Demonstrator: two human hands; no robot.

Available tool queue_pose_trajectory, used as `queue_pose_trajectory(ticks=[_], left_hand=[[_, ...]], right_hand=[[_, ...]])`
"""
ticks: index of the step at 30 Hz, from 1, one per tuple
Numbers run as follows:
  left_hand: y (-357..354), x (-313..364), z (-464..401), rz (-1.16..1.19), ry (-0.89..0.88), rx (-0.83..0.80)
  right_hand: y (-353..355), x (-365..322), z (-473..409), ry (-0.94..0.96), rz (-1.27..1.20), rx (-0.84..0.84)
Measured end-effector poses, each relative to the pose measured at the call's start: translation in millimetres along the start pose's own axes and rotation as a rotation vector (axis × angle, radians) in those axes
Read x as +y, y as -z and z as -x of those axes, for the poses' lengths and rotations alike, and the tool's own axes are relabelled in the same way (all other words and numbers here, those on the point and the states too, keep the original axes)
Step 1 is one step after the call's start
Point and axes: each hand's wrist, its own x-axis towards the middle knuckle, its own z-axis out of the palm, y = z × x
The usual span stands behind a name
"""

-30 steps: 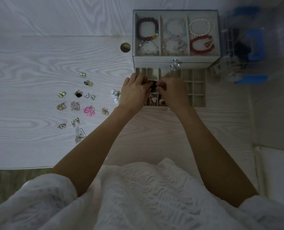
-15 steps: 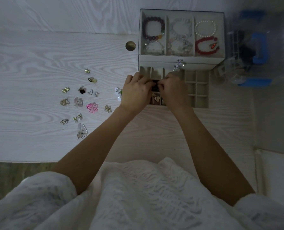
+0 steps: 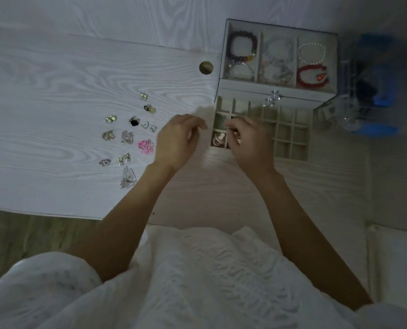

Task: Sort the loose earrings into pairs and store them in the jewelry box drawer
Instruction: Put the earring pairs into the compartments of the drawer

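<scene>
The jewelry box (image 3: pixel 245 87) stands at the back right of the table, with bracelets in its top tray. Its drawer (image 3: pixel 292 151) is pulled out toward me and shows a grid of small compartments. The left compartments hold earrings, among them a pale heart-shaped one (image 3: pixel 219 138). My right hand (image 3: pixel 250 138) hovers over the drawer's left side, fingers pinched on what looks like a small dark earring (image 3: pixel 233 118). My left hand (image 3: pixel 178 138) hangs just left of the drawer, fingers loosely curled and holding nothing. Several loose earrings lie to the left, including a pink flower (image 3: pixel 145 146) and a black one (image 3: pixel 134 121).
A crystal knob (image 3: pixel 272 97) sticks out of the box front above the drawer. A brass grommet (image 3: pixel 206 67) sits in the table left of the box. A clear and blue organizer (image 3: pixel 368 91) stands right of the box. The table's front edge (image 3: pixel 43 213) runs at lower left.
My left hand has drawn away from the drawer to the left and its fingers have parted. My right hand stays over the drawer's left compartments.
</scene>
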Motion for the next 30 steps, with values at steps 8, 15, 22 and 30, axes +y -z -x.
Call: queue_pose_trajectory(ticks=[8,15,22,30], left_hand=[[30.5,-50.1,-8.1,-0.015,0.171,-0.140],[13.8,-49.2,-18.8,-0.131,-0.014,-0.398],[7.9,-47.5,-22.9,-0.158,0.115,-0.329],[2.9,-41.2,-19.6,-0.172,0.167,-0.268]], right_hand=[[-59.3,-40.5,-22.7,0.211,0.349,-0.180],[-75.8,-41.2,-28.2,0.097,0.485,-0.191],[-54.7,-35.8,-22.8,0.111,0.254,-0.101],[-18.7,-4.8,-37.4,-0.098,0.022,0.052]])
